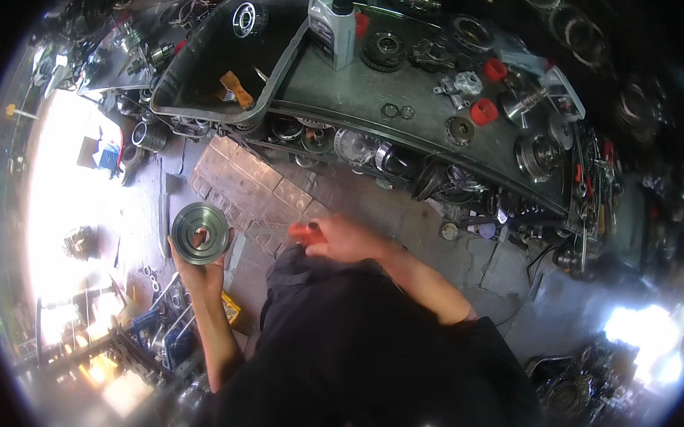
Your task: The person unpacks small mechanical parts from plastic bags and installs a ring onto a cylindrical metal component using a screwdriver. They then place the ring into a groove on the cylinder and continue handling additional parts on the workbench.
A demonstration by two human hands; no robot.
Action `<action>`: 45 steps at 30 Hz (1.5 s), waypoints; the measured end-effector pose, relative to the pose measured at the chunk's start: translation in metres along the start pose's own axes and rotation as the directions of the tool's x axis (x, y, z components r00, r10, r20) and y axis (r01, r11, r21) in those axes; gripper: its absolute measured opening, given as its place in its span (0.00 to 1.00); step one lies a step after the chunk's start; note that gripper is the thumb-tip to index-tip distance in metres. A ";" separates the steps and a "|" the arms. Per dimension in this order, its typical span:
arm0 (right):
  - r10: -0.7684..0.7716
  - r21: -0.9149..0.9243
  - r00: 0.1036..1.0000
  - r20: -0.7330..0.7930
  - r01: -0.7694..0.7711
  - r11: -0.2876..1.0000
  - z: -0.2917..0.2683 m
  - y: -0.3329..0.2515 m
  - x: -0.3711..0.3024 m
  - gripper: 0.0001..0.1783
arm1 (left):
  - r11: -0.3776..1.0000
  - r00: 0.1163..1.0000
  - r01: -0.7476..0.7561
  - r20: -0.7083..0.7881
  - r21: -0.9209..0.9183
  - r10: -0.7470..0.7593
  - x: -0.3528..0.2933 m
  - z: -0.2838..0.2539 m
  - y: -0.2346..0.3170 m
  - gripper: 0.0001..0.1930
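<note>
A round grey metal drum with stepped inner rings and a hole in its middle faces up at the left. My left hand grips it from below, fingers and thumb around its sides, and a bit of finger shows through the hole. In front of my body, my right hand is closed around a small red-orange object. Most of that object is hidden by the hand, and blur keeps me from telling its kind. The two hands are well apart, both short of the workbench.
Ahead runs a metal workbench bearing gears, red caps and a grey bottle. A large tray on it holds a wooden-handled brush and a ring. Metal parts crowd the shelf beneath. Flattened cardboard covers the floor.
</note>
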State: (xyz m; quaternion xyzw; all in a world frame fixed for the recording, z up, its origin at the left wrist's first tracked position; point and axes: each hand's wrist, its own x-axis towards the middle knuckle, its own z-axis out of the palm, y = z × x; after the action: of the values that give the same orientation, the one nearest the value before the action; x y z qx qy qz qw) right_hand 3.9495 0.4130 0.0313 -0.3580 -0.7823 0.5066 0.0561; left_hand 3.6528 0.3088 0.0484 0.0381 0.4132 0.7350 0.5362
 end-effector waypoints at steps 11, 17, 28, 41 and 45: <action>-0.067 0.080 0.995 -0.074 0.073 0.994 -0.030 -0.016 0.077 0.24 | 0.365 0.915 -0.339 0.215 0.867 0.341 0.080 -0.014 0.015 0.31; 0.061 0.198 0.594 -0.802 0.168 0.966 -0.061 0.003 0.179 0.10 | 0.405 0.950 -0.285 0.201 0.869 0.237 0.156 -0.004 0.039 0.27; 0.012 0.002 0.071 -0.997 -0.136 0.991 -0.116 0.107 0.281 0.13 | 0.628 0.928 -0.116 0.310 0.770 -0.209 0.247 0.084 -0.006 0.25; 0.004 -0.030 0.433 -0.901 -0.073 0.997 -0.166 0.188 0.123 0.18 | 0.925 0.815 0.361 0.442 0.119 -0.375 0.170 0.191 -0.168 0.36; 0.161 0.194 0.545 -0.823 0.002 0.981 -0.204 0.223 0.048 0.15 | 0.949 0.814 0.315 0.506 0.025 -0.284 0.099 0.277 -0.252 0.37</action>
State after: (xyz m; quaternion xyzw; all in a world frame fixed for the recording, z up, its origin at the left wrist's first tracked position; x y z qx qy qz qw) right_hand 4.1180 0.6474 -0.0693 -0.5844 -0.5978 0.3430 0.4283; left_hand 3.9399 0.5674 0.0283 0.1470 0.2372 0.6179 0.7351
